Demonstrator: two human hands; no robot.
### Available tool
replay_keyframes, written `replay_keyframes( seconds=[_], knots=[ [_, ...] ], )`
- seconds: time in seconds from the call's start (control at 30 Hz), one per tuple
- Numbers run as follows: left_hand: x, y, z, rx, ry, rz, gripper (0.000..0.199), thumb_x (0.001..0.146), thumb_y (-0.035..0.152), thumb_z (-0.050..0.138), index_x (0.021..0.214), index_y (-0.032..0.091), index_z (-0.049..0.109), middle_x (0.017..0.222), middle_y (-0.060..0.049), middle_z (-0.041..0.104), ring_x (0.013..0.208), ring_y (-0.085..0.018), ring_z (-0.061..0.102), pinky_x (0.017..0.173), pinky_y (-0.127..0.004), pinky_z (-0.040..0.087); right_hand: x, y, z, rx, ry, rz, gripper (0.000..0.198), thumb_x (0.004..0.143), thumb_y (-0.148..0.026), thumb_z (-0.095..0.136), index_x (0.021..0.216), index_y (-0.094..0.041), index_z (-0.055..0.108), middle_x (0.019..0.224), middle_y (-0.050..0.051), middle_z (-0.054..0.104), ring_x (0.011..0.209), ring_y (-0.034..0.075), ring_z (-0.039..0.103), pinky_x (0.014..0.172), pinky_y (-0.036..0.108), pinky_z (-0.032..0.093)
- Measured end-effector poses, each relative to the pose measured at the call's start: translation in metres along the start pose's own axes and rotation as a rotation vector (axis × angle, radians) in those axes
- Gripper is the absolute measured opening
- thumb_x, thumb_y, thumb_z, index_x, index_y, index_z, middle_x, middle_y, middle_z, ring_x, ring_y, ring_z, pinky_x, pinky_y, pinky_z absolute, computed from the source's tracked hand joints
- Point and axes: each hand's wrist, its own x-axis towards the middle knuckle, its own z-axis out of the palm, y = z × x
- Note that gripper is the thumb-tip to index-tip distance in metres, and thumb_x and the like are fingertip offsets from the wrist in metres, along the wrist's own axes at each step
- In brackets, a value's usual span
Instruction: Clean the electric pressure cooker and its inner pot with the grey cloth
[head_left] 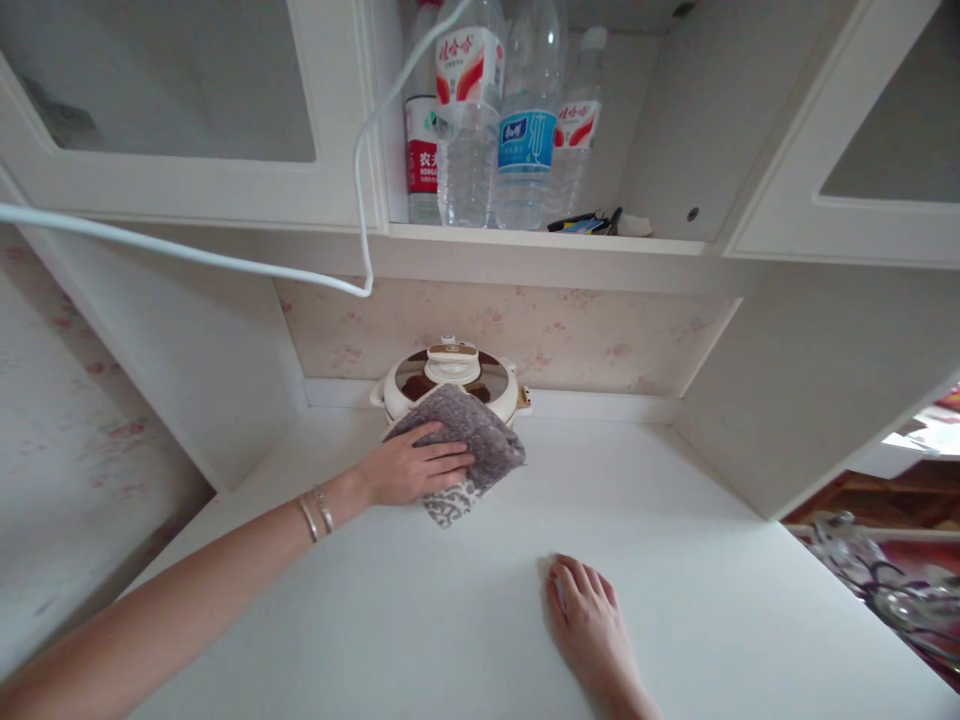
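The left hand (409, 468) lies spread and flat on a grey cloth (465, 450), fingers stretched along its top, pressing it down rather than gripping it. The cloth sits on the white worktop (675, 600), its far edge up against the front of a cream cooker (450, 385) with a brown-patterned lid that stands at the back. The cloth's patterned underside shows at the near corner, where it folds over. The right hand (589, 620) rests palm down on the bare worktop, nearer the camera and well apart from the cloth, fingers loosely together and holding nothing.

To wipe well here, I judge the left palm should keep even weight across the whole cloth so the folded corner does not drag loose, and strokes should run along the foot of the cooker without shoving it toward the wall. The right hand is well placed to brace the body; it could steady the cooker if the cloth catches on it.

The worktop is smooth, white and matt, set in a recess between white side panels, with a pale flowered backsplash (600, 340) behind. Above, an open shelf (525, 238) carries several plastic water bottles (469, 110) and a few small dark items. Glass-fronted cabinet doors (172, 90) flank it, and a white cable (225, 262) loops across from the left up toward the shelf. At the far right edge something of metal and glass shows, too blurred to tell
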Motion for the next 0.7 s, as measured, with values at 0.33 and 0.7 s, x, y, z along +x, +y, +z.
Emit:
replay_keyframes(
  seconds=[0.33, 0.7],
  knots=[
    [-0.064, -0.081, 0.013, -0.32, 0.228, -1.202, 0.053, 0.087, 0.049, 0.046, 0.133, 0.023, 0.051, 0.128, -0.009, 0.063, 0.119, -0.031, 0.057, 0.1, -0.043, 0.043, 0.0, -0.001, 0.005, -0.025, 0.012, -0.011, 0.023, 0.096, -0.033, 0.041, 0.108, -0.024, 0.059, 0.116, 0.005, 0.063, 0.108, 0.023, 0.056, 0.097, 0.041, 0.038],
    [-0.002, -0.141, 0.015, -0.801, 0.453, -1.282, 0.044, 0.082, 0.048, 0.054, 0.109, 0.016, 0.067, 0.111, -0.009, 0.072, 0.104, -0.026, 0.064, 0.094, -0.037, 0.046, 0.002, -0.007, -0.002, -0.021, 0.016, 0.015, 0.024, 0.095, -0.032, 0.04, 0.107, -0.024, 0.06, 0.115, 0.006, 0.064, 0.105, 0.022, 0.058, 0.094, 0.039, 0.041]
  ],
)
